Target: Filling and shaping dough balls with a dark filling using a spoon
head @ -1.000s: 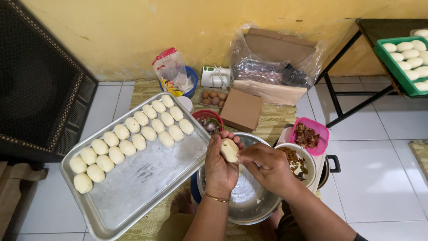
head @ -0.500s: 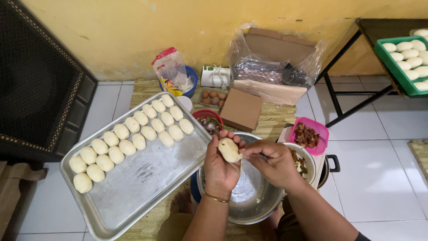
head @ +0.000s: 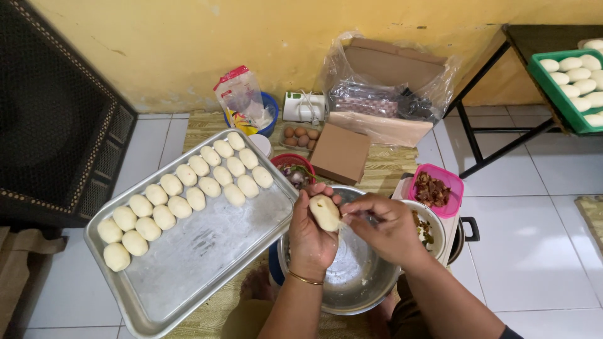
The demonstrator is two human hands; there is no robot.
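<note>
While our left hand cups the dough ball over the steel bowl at center frame, our right hand fingers pinch its edge, probably so crumbs drop inside.

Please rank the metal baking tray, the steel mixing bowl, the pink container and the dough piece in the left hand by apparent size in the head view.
1. Metal baking tray, clearly largest.
2. Steel mixing bowl, partly hidden by the hands.
3. Pink container.
4. Dough piece in the left hand, smallest.

Twenty dough balls on one tray, six eggs, one steel bowl
</note>
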